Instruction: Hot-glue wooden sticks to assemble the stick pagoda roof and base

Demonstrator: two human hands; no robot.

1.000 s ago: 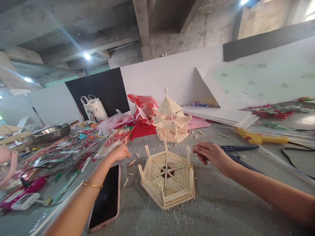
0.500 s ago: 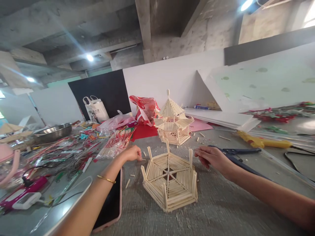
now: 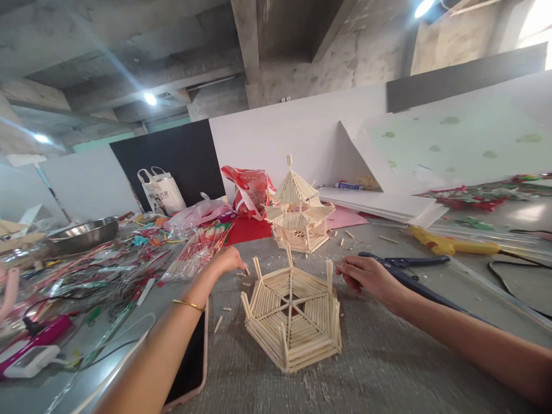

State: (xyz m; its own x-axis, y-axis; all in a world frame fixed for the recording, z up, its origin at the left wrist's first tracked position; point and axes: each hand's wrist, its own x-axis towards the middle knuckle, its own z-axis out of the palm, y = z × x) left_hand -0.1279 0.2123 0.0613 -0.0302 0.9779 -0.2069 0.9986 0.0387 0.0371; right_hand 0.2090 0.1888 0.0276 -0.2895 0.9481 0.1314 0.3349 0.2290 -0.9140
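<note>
In front of me stands a hexagonal frame of pale wooden sticks (image 3: 267, 343), with spokes meeting in the middle and short upright posts at its corners. Left of its back edge, my left hand (image 3: 228, 260) is closed in a pinch on a short wooden stick (image 3: 247, 270), close above the tabletop. My right hand (image 3: 360, 273) hovers beside the frame's back right post, fingers curled together; what they hold, if anything, is hidden. Several cut stick pieces (image 3: 218, 324) lie around the frame. Behind it is a finished-looking stick pavilion (image 3: 298, 221) with a pointed roof.
Blue-handled cutters (image 3: 405, 270) and a yellow glue gun (image 3: 452, 244) lie to the right. A phone (image 3: 190, 362) lies under my left forearm. Left are bundled sticks (image 3: 196, 253), a metal bowl (image 3: 84, 234) and cables. Farther back sits a red bag (image 3: 250, 192).
My left hand has shifted slightly up and left, and a short stick now shows at its fingertips. My right hand keeps its place beside the post. The whole view has shifted a little.
</note>
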